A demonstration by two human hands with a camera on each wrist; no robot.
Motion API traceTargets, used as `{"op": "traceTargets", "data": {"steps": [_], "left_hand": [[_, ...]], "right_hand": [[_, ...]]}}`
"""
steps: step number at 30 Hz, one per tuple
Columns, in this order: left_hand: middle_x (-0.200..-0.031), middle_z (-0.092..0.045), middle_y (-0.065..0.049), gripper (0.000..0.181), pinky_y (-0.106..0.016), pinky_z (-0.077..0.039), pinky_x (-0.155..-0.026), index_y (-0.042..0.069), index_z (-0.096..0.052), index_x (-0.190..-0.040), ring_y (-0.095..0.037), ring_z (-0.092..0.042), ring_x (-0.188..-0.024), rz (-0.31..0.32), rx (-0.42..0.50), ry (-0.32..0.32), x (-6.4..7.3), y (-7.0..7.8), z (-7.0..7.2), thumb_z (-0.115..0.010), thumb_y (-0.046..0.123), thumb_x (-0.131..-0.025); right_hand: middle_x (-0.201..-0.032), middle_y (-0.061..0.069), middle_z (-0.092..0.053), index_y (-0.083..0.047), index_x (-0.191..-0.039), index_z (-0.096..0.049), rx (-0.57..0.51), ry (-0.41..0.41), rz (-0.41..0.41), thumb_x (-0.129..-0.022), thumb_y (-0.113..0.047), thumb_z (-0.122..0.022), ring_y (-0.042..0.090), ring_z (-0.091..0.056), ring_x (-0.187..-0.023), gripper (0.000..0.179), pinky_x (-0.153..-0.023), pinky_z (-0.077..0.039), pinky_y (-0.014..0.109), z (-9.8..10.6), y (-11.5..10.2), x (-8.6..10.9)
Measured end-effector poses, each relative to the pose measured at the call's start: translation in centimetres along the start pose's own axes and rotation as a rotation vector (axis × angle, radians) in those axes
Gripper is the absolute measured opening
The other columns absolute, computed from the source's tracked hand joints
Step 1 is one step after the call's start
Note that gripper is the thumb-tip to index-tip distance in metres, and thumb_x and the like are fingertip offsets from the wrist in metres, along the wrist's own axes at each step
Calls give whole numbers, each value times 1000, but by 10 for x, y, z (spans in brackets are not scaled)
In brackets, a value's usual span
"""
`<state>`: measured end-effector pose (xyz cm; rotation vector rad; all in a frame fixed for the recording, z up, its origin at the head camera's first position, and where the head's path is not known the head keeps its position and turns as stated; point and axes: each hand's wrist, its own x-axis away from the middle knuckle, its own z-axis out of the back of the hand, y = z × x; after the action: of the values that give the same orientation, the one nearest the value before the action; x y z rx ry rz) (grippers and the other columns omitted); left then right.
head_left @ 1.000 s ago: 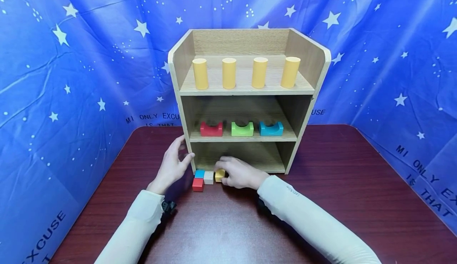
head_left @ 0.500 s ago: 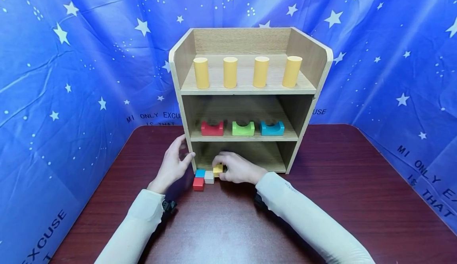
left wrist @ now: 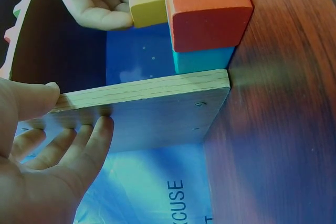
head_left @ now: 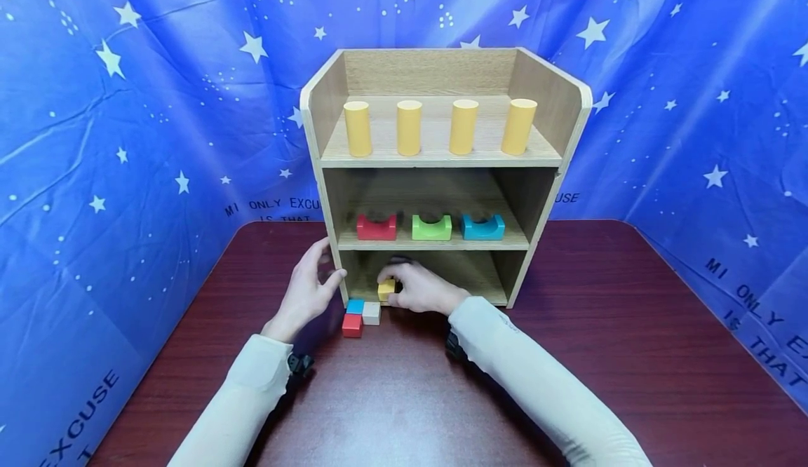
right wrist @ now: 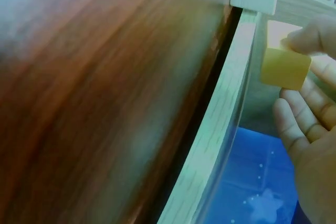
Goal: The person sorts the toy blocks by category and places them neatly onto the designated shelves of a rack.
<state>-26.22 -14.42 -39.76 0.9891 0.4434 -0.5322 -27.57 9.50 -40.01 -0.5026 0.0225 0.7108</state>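
In the head view my right hand (head_left: 421, 287) pinches a yellow cube (head_left: 386, 290) at the left front of the bottom compartment. The right wrist view shows the yellow cube (right wrist: 286, 61) between thumb and fingers, just behind the shelf's front edge. My left hand (head_left: 307, 285) holds the left side panel of the wooden shelf (head_left: 336, 271). The left wrist view has its thumb on the panel's front edge and its fingers against the outer face. A blue block (head_left: 355, 306), a red block (head_left: 352, 325) and a whitish block (head_left: 372, 313) sit together before the shelf's lower left corner.
Several yellow cylinders (head_left: 409, 128) stand in a row on the top shelf. A red arch-cut block (head_left: 376, 228), a green one (head_left: 432, 228) and a blue one (head_left: 483, 228) line the middle shelf. A starry blue cloth (head_left: 158, 102) surrounds the dark wooden table (head_left: 404, 397).
My right hand has lifted the yellow cube off the table beside the whitish block and carried it back into the bottom compartment. My left hand stays at the side panel.
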Motion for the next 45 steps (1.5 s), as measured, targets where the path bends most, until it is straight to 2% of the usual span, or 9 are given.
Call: {"op": "traceTargets", "data": {"steps": [7, 13, 18, 23, 30, 37, 45], "left_hand": [[-120, -57, -14, 61, -38, -55, -76, 3, -45, -137, -26, -62, -102, -10, 14, 0, -1, 0, -1, -69, -6, -82], [-120, -57, -14, 61, -37, -55, -77, 4, -45, -137, -25, -61, -102, 1, 26, 1, -3, 1, -1, -69, -6, -81], [-120, -57, -13, 61, -37, -55, -77, 4, -45, -137, -25, -61, -102, 5, 15, -2, -3, 1, -1, -70, -6, -82], [-121, -56, -13, 61, -37, -55, -77, 4, -45, -137, -25, -61, -102, -5, 7, 1, -3, 1, -1, -70, -5, -82], [-121, -57, -13, 61, -37, -55, -78, 4, -45, -137, -25, -61, -102, -3, 3, 3, -3, 0, -1, -70, -5, -82], [-121, -56, -14, 61, -38, -54, -78, 4, -45, -137, -26, -61, -103, 4, -2, 1, -2, 0, 0, -70, -4, -82], [-120, -56, -13, 60, -40, -54, -77, 5, -45, -137, -26, -61, -102, 14, -4, -4, 0, 0, 0, -70, -3, -82]], "right_hand": [[-100, -3, -61, -11, -108, -66, 21, 56, 45, -79, -10, -70, 17, -57, -90, 29, -81, -47, 27, -6, 4, -9], [-104, 0, -64, -7, -114, -65, 8, 78, 40, -79, -9, -70, 17, -57, -96, 35, -86, -48, 29, -9, 7, -18], [-104, -1, -63, -9, -114, -65, -24, 51, 9, -81, -11, -68, 17, -57, -96, 33, -86, -47, 30, -10, 5, -22], [-105, -2, -63, -8, -113, -65, -46, 45, 28, -81, -10, -67, 18, -57, -98, 33, -87, -47, 30, -10, 3, -25], [-106, -3, -62, -11, -114, -65, -37, 20, 20, -80, -11, -68, 14, -56, -96, 34, -85, -47, 28, -15, 3, -29], [-103, -2, -61, -11, -113, -65, -52, 10, 15, -80, -10, -68, 20, -57, -93, 33, -81, -47, 28, -17, 1, -30], [-103, -4, -60, -12, -114, -64, -44, -11, -15, -81, -10, -68, 20, -57, -93, 33, -82, -46, 27, -18, -1, -30]]}}
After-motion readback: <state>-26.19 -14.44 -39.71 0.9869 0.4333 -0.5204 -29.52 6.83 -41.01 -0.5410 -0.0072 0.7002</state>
